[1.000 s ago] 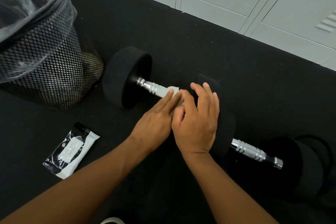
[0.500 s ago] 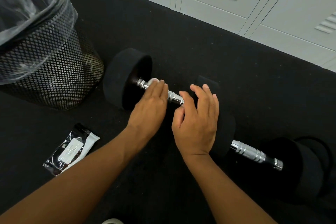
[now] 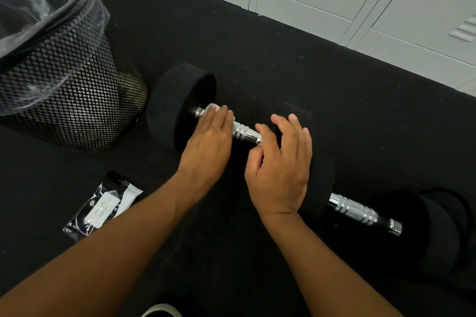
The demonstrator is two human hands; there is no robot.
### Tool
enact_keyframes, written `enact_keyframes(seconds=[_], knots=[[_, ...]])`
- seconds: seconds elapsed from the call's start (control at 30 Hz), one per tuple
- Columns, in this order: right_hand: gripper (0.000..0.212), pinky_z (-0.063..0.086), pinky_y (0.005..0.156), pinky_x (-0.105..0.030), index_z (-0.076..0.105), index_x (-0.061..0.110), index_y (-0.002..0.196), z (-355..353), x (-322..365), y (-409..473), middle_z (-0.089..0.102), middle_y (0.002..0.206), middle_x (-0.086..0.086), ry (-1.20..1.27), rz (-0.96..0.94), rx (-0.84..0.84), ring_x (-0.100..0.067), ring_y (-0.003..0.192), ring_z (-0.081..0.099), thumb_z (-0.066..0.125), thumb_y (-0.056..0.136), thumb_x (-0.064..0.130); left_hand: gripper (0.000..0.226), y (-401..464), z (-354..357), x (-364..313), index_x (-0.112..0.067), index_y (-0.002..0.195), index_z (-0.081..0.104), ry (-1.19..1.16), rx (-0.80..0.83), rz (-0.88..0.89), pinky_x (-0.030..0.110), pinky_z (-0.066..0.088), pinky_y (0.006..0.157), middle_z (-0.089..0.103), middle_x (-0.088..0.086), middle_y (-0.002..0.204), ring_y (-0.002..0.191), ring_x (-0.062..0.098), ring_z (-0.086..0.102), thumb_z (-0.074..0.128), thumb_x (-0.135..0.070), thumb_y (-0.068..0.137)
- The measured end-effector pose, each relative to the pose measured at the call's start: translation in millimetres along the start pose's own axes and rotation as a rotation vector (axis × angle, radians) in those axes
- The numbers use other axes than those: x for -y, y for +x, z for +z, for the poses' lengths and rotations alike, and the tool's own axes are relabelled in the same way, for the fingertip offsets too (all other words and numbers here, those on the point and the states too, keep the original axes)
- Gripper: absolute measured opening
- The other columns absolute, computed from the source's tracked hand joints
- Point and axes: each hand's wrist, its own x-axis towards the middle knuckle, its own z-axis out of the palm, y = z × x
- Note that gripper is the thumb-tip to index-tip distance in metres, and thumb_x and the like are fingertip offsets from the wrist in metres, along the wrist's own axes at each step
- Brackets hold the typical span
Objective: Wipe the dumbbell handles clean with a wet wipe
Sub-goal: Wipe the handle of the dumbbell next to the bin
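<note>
- Wiping the first dumbbell handle is the step in hand, judging by where the wipe sits on the black floor mat [image 3: 296,64], which runs up to the grey lockers [image 3: 386,2] along its far edge.
- Standing at the mat's left edge, a mesh bin [image 3: 64,90] with a plastic liner is just beside the near dumbbell [image 3: 180,108].
- Lying end to end across the middle of the mat, the two dumbbells have their chrome handles showing; the second handle [image 3: 354,208] toward the right edge is bare and untouched.
- Pressing down with straight fingers, the left hand [image 3: 208,141] holds the wet wipe [image 3: 213,107] against the first handle [image 3: 244,134], close to the left weight head.
- Resting on the inner weight head, the right hand [image 3: 280,167] has relaxed, spread fingers and grips nothing; it seems to steady the dumbbell.
- Lying near the mat's front left corner, the wipe packet [image 3: 103,208] is well apart from both hands.
- Next, I judge, the wipe should slide back along the ribbed chrome, and the bar may need rolling to reach its underside, before moving to the second handle.
</note>
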Motion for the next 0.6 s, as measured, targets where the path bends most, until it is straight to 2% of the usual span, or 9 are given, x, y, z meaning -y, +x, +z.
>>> enact_keyframes(seconds=[0.1, 0.2, 0.33, 0.47, 0.53, 0.6], knots=[[0.034, 0.027, 0.125, -0.047, 0.072, 0.013, 0.121, 1, 1, 0, 0.062, 0.138, -0.01, -0.005, 0.001, -0.018, -0.03, 0.143, 0.046, 0.051, 0.094, 0.012, 0.05, -9, 2, -18, -0.003, 0.145, 0.048, -0.077, 0.011, 0.177, 0.04, 0.028, 0.122, 0.047, 0.016, 0.149, 0.147, 0.032, 0.036, 0.059, -0.009, 0.096], [0.035, 0.027, 0.125, -0.047, 0.072, 0.013, 0.121, 0, 1, 0, 0.061, 0.138, -0.01, -0.016, 0.0, -0.014, -0.03, 0.143, 0.045, 0.048, 0.095, 0.013, 0.056, -15, 5, -21, -0.007, 0.15, 0.045, -0.105, 0.041, 0.261, 0.039, 0.022, 0.122, 0.042, 0.014, 0.157, 0.151, 0.032, 0.031, 0.062, -0.013, 0.097], [0.037, 0.025, 0.126, -0.046, 0.072, 0.013, 0.121, 0, 1, 1, 0.061, 0.138, -0.01, -0.002, -0.001, 0.001, -0.03, 0.144, 0.044, 0.046, 0.096, 0.014, 0.064, -12, 3, -8, -0.004, 0.151, 0.043, 0.023, 0.013, 0.175, 0.037, 0.017, 0.119, 0.044, 0.016, 0.156, 0.149, 0.03, 0.036, 0.067, -0.009, 0.092], [0.036, 0.025, 0.126, -0.046, 0.071, 0.013, 0.123, 0, 0, 1, 0.06, 0.139, -0.01, -0.003, 0.001, 0.012, -0.03, 0.144, 0.044, 0.046, 0.096, 0.015, 0.063, -6, -4, 7, -0.001, 0.156, 0.031, 0.194, 0.016, 0.144, 0.04, 0.018, 0.125, 0.035, 0.019, 0.16, 0.151, 0.032, 0.028, 0.049, -0.009, 0.096], [0.036, 0.025, 0.126, -0.046, 0.071, 0.013, 0.123, 0, 0, 1, 0.06, 0.139, -0.01, -0.004, -0.001, 0.015, -0.03, 0.144, 0.043, 0.048, 0.096, 0.014, 0.062, -2, -10, 15, 0.0, 0.157, 0.024, 0.219, 0.035, 0.089, 0.041, 0.023, 0.124, 0.03, 0.02, 0.161, 0.152, 0.033, 0.026, 0.045, -0.011, 0.099], [0.035, 0.026, 0.125, -0.046, 0.072, 0.013, 0.122, 0, 0, 0, 0.061, 0.138, -0.01, 0.001, -0.003, 0.005, -0.029, 0.144, 0.044, 0.049, 0.095, 0.014, 0.062, -1, -13, 17, 0.0, 0.157, 0.022, 0.258, 0.066, 0.061, 0.039, 0.037, 0.118, 0.03, 0.021, 0.16, 0.15, 0.032, 0.029, 0.047, -0.011, 0.101]])
